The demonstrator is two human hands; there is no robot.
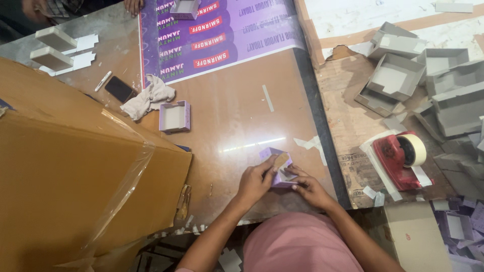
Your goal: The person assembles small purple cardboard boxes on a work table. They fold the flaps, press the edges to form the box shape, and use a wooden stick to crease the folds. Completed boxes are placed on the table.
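- Fingers of the left hand [253, 182] and right hand [308, 187] are pinched on a small purple box [277, 168], held between them just above the brown table [237, 126], near its front edge.
- A finished purple tray [175, 117] lies well apart to the left, beside a crumpled cloth [148, 98] and a dark phone [119, 88].
- A red tape dispenser [398, 157] sits to the right, below a heap of grey boxes [428, 80].
- A large cardboard carton [65, 171] fills the left side.
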